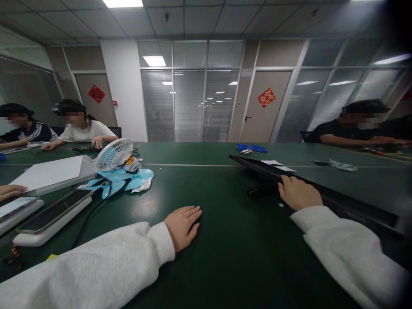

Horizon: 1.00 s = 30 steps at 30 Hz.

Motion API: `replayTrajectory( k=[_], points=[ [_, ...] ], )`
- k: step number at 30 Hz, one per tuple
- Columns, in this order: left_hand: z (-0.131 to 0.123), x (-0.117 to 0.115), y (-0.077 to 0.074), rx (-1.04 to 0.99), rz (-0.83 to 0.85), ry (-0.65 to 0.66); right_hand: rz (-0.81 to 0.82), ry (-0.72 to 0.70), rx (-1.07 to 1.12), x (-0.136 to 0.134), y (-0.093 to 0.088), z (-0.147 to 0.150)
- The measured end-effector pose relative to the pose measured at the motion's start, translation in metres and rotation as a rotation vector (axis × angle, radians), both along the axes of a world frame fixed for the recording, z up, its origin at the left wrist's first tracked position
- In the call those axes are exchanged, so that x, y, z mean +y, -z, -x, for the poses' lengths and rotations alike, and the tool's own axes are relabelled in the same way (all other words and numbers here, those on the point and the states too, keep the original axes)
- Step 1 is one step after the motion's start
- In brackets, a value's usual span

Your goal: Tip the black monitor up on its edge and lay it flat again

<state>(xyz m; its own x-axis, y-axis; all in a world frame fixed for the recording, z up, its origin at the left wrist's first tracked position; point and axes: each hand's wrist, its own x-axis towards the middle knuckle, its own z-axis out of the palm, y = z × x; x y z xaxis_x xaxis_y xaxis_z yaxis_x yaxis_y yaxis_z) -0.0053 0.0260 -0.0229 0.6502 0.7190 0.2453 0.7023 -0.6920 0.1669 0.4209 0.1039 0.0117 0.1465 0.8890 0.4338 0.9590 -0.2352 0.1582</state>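
Observation:
My left hand lies flat on the dark green table, palm down, fingers stretched out and holding nothing. On the right, my right hand grips the near edge of a large black flat panel, its fingers curled over the rim. The panel is long and thin with a raised edge, and its left end is tilted up off the table. What kind of thing it is I cannot tell. Below its left part a small dark object rests on the table, partly hidden.
Left of my left hand are a white fan, light-blue fan blades, a white box and a phone on a white block. Another person's hand reaches in. Blue gloves lie farther back. Co-workers sit on both sides.

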Motion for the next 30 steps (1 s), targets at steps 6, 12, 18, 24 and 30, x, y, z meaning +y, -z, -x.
replayTrajectory(
  k=[6, 12, 18, 24, 30],
  points=[
    [0.0, -0.001, -0.001, 0.002, -0.001, 0.001, 0.021, 0.048, 0.076, -0.003, -0.007, -0.004],
    [0.001, 0.001, 0.003, 0.0, 0.002, 0.005, 0.148, 0.188, 0.26, -0.001, -0.026, -0.036],
    [0.002, 0.003, 0.007, 0.013, -0.003, 0.003, 0.165, 0.197, 0.311, 0.002, -0.032, -0.05],
    [0.001, 0.002, 0.006, 0.019, -0.01, 0.0, 0.038, 0.197, 0.238, -0.001, -0.028, -0.045],
    [0.002, 0.002, 0.005, 0.017, -0.007, 0.005, -0.027, 0.235, 0.121, -0.004, -0.018, -0.051]
  ],
)
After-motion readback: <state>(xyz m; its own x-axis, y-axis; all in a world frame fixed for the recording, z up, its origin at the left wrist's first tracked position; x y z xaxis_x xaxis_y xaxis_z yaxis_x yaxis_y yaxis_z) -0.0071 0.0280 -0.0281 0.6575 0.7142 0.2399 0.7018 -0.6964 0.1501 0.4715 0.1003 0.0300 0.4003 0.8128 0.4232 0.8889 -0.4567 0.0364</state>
